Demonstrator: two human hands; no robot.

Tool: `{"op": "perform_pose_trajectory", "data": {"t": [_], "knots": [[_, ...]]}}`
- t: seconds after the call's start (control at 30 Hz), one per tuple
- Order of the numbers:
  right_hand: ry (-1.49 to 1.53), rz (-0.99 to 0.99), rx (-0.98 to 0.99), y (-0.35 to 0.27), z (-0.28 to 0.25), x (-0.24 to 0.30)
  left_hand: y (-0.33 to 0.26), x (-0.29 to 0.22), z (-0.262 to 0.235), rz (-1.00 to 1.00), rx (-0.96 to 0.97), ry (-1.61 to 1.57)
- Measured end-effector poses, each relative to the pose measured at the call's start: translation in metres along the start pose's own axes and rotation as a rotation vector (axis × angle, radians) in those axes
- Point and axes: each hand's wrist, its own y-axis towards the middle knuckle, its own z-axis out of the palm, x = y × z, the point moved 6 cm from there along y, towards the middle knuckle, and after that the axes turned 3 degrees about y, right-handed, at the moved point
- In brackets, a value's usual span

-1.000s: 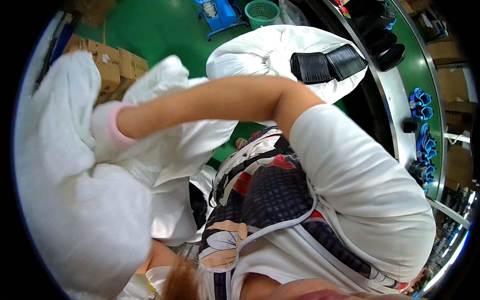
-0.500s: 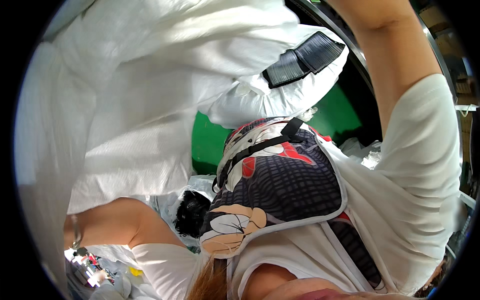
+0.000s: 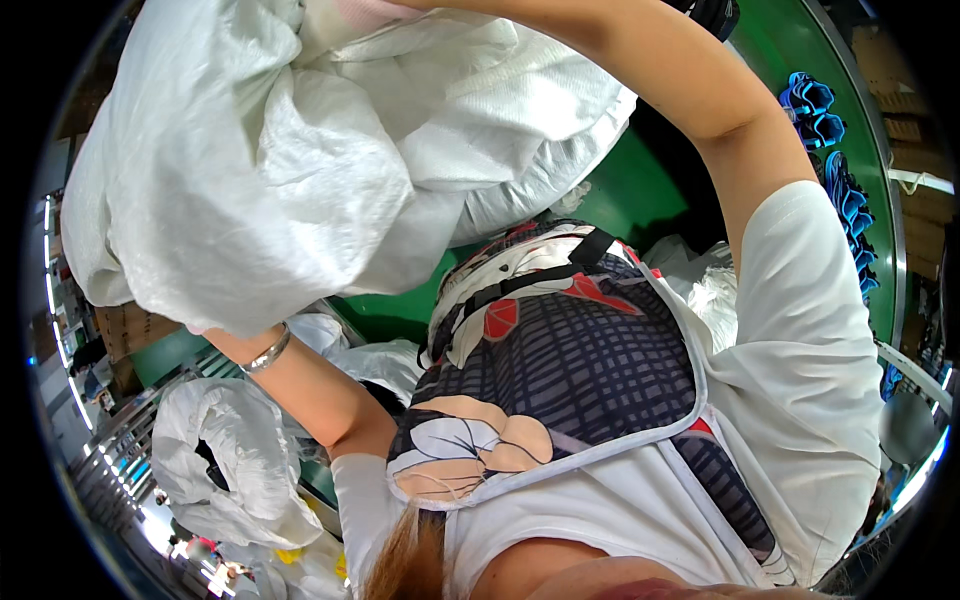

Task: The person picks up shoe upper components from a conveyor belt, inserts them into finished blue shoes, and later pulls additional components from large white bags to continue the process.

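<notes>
A large white woven sack is bunched up in front of me, filling the upper left. My right arm reaches across the top to it. My right hand, in a pale glove with a pink cuff, is closed on the cloth at the upper edge, its fingers mostly hidden. From below, my left arm with a silver bracelet goes up to the sack's lower edge. Only a pink sliver of my left hand shows there; the sack covers its fingers. Below the bunched cloth, more white sack rests on the green table.
Blue-and-black curled pieces stand in rows along the table's right side. A black object lies at the top edge. Crumpled clear plastic is beside my right side. Another white sack stands at lower left, near metal railings.
The sack has gathered into a looser bundle and shifted up. My right arm has swung left across the top. The black stacked pieces have gone from sight; blue-and-black pieces now show on the right.
</notes>
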Motion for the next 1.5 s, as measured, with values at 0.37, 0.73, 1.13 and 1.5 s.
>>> {"op": "perform_pose_trajectory", "data": {"t": [0.37,0.73,1.13,1.5], "knots": [[0.867,0.572,0.216,-0.07,-0.001,-0.024,0.04,0.034,0.029,-0.196,0.314,-0.107],[0.904,0.967,-0.426,-0.196,0.071,0.02,-0.058,0.134,0.129,-1.278,0.586,-0.947],[1.333,1.275,-0.148,-0.283,0.051,-0.008,-0.205,0.246,0.109,-1.151,0.699,-0.663],[2.09,1.238,-0.836,-0.288,0.042,-0.031,-0.231,0.239,-0.006,-1.374,0.535,-0.357]]}}
